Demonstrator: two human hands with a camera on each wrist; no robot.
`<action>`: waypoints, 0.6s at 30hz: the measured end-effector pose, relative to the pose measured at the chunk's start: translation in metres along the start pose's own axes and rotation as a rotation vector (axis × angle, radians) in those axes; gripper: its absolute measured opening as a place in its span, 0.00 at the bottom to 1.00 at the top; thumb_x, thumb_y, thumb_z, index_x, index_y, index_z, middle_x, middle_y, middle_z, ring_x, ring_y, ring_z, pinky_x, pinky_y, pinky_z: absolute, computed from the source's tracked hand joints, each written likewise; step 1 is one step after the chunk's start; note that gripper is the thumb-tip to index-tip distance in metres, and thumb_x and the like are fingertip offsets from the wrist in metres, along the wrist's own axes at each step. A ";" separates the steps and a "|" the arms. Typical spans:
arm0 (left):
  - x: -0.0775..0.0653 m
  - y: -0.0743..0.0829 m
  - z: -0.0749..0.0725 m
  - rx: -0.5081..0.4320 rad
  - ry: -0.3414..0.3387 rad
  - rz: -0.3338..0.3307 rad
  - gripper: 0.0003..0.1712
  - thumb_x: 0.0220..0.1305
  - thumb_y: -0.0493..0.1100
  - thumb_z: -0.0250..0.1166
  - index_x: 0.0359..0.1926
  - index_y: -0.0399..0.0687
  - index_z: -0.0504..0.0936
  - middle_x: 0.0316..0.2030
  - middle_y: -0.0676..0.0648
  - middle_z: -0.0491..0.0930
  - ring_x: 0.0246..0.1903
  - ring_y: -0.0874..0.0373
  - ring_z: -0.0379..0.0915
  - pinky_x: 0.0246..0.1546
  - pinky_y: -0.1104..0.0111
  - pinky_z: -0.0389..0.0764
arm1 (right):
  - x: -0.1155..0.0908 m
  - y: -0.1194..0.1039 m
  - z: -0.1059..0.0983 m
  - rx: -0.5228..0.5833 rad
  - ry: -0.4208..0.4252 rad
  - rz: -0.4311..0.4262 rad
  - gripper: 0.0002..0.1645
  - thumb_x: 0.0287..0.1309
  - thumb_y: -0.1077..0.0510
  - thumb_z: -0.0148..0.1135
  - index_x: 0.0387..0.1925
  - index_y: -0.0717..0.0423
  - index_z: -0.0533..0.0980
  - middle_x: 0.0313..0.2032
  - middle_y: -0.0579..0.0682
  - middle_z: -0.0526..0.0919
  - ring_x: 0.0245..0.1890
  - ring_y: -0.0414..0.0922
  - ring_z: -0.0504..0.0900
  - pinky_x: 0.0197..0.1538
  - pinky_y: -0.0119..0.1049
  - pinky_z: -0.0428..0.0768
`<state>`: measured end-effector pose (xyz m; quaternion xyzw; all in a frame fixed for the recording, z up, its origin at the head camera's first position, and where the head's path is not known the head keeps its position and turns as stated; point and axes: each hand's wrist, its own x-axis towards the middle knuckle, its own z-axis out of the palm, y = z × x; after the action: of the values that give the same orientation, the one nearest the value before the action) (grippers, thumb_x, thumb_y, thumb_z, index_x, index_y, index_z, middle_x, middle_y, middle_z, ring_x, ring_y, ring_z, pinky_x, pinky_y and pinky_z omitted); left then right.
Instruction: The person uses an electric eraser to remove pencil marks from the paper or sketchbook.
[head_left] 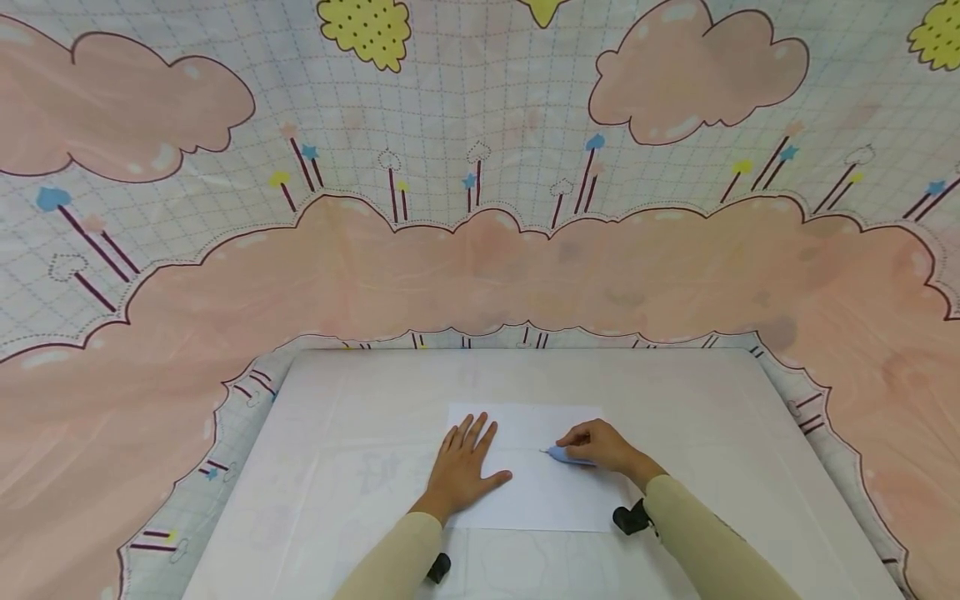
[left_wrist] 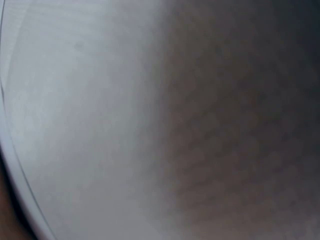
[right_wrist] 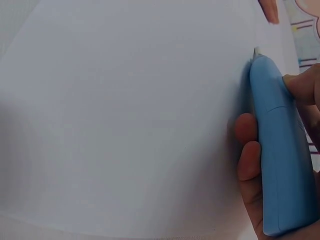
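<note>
Right hand (head_left: 604, 447) is curling snugly around a blue tool (head_left: 566, 456): fingertips (right_wrist: 246, 129) are pressing one side and the thumb (right_wrist: 302, 90) is resting on the other. So the tool is sitting in that hand, low over a white sheet of paper (head_left: 525, 508), with its thin tip (right_wrist: 256, 51) sticking out ahead of the fingers and pointing toward the left hand (head_left: 459, 468). That one is lying flat on the paper's left part, fingers straight, thumb out to the side, gripping nothing. The paper is lying on a white table (head_left: 337, 417).

Tough bits: from the head camera, the right hand is covering part of the tool. Can't tell if the tip is touching the paper or hovering just above. Left wrist view is mostly just blurring, pale on one side and dark brown on the other.

Right wrist view is showing the tool's back end and a seam across its body, plus a bit of finger (right_wrist: 270, 11) getting cut off up top. Head view is the one showing both hands together, the light sleeves (head_left: 397, 558) and the pink cloud-print cloth (head_left: 525, 271) behind the table.
</note>
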<state>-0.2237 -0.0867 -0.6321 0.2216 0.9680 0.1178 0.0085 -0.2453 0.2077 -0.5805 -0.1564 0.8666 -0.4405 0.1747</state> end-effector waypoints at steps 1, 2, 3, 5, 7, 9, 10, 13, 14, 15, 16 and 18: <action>0.000 0.000 0.000 0.002 0.000 0.000 0.52 0.63 0.79 0.45 0.78 0.55 0.50 0.79 0.50 0.43 0.77 0.49 0.36 0.75 0.50 0.45 | 0.000 0.000 0.000 -0.006 0.004 0.000 0.10 0.58 0.62 0.66 0.41 0.59 0.86 0.43 0.54 0.85 0.39 0.42 0.75 0.39 0.28 0.74; 0.000 0.000 0.001 0.002 0.001 0.000 0.52 0.63 0.79 0.45 0.78 0.55 0.50 0.79 0.50 0.43 0.77 0.49 0.36 0.75 0.50 0.45 | -0.001 0.000 -0.001 -0.011 0.008 0.001 0.10 0.58 0.62 0.66 0.41 0.59 0.86 0.43 0.54 0.85 0.38 0.42 0.75 0.38 0.28 0.74; 0.000 -0.001 0.001 0.003 0.000 0.000 0.52 0.63 0.79 0.45 0.78 0.55 0.50 0.79 0.50 0.43 0.77 0.49 0.36 0.75 0.50 0.45 | -0.001 0.001 -0.002 -0.017 0.013 0.001 0.09 0.58 0.62 0.66 0.40 0.59 0.86 0.43 0.54 0.85 0.37 0.42 0.74 0.38 0.28 0.74; 0.001 -0.001 0.002 0.009 -0.006 -0.003 0.53 0.63 0.79 0.44 0.78 0.56 0.49 0.79 0.50 0.42 0.78 0.50 0.35 0.75 0.51 0.44 | -0.001 0.002 -0.003 -0.029 0.021 0.003 0.09 0.57 0.61 0.67 0.40 0.58 0.86 0.43 0.53 0.85 0.35 0.41 0.74 0.36 0.28 0.73; 0.001 -0.001 0.002 0.015 -0.011 -0.005 0.53 0.63 0.79 0.43 0.78 0.56 0.49 0.79 0.51 0.41 0.78 0.50 0.34 0.75 0.51 0.44 | -0.002 0.005 -0.005 -0.038 0.028 0.009 0.09 0.56 0.61 0.68 0.40 0.57 0.86 0.43 0.52 0.85 0.34 0.41 0.73 0.36 0.28 0.73; 0.001 -0.001 0.003 0.016 -0.009 -0.004 0.53 0.63 0.79 0.43 0.78 0.56 0.49 0.79 0.51 0.41 0.78 0.50 0.35 0.75 0.51 0.44 | -0.003 0.007 -0.006 -0.040 0.029 0.018 0.09 0.56 0.60 0.68 0.40 0.56 0.86 0.42 0.52 0.86 0.33 0.40 0.73 0.35 0.28 0.73; 0.001 -0.002 0.003 0.018 -0.010 -0.004 0.53 0.63 0.79 0.43 0.78 0.56 0.49 0.79 0.51 0.41 0.78 0.50 0.34 0.75 0.51 0.44 | -0.003 0.009 -0.007 -0.041 0.029 0.021 0.09 0.56 0.60 0.68 0.40 0.56 0.86 0.42 0.51 0.86 0.33 0.40 0.72 0.35 0.29 0.73; 0.001 -0.002 0.003 0.016 -0.005 -0.002 0.53 0.62 0.79 0.43 0.78 0.56 0.49 0.79 0.51 0.42 0.78 0.50 0.35 0.75 0.51 0.44 | -0.005 0.012 -0.009 -0.041 0.027 0.020 0.10 0.56 0.59 0.69 0.40 0.57 0.86 0.42 0.52 0.86 0.32 0.40 0.72 0.35 0.29 0.72; 0.001 -0.002 0.003 0.016 -0.005 -0.002 0.53 0.62 0.79 0.43 0.78 0.56 0.49 0.79 0.51 0.42 0.78 0.50 0.35 0.75 0.51 0.44 | -0.005 0.013 -0.009 -0.040 0.027 0.020 0.10 0.56 0.59 0.69 0.40 0.56 0.86 0.42 0.51 0.86 0.32 0.40 0.72 0.35 0.29 0.72; 0.001 -0.002 0.003 0.015 -0.006 -0.003 0.53 0.62 0.79 0.43 0.78 0.56 0.49 0.79 0.51 0.42 0.78 0.50 0.35 0.75 0.51 0.44 | -0.006 0.013 -0.009 -0.038 0.026 0.017 0.10 0.56 0.59 0.69 0.40 0.57 0.86 0.42 0.52 0.86 0.32 0.41 0.72 0.35 0.29 0.72; 0.001 -0.002 0.004 0.017 -0.007 -0.004 0.53 0.62 0.80 0.43 0.78 0.56 0.49 0.79 0.51 0.41 0.78 0.50 0.35 0.75 0.51 0.44 | -0.006 0.014 -0.009 -0.035 0.026 0.019 0.10 0.55 0.60 0.69 0.40 0.57 0.86 0.42 0.52 0.86 0.33 0.41 0.71 0.34 0.29 0.72; 0.001 -0.001 0.004 0.019 -0.009 -0.006 0.53 0.62 0.80 0.42 0.78 0.57 0.48 0.79 0.51 0.41 0.78 0.50 0.34 0.75 0.51 0.44 | -0.007 0.014 -0.009 -0.028 0.026 0.024 0.10 0.55 0.60 0.69 0.40 0.57 0.86 0.42 0.52 0.87 0.33 0.42 0.71 0.34 0.29 0.71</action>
<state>-0.2251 -0.0866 -0.6360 0.2191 0.9697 0.1075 0.0111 -0.2452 0.2251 -0.5857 -0.1426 0.8767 -0.4281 0.1663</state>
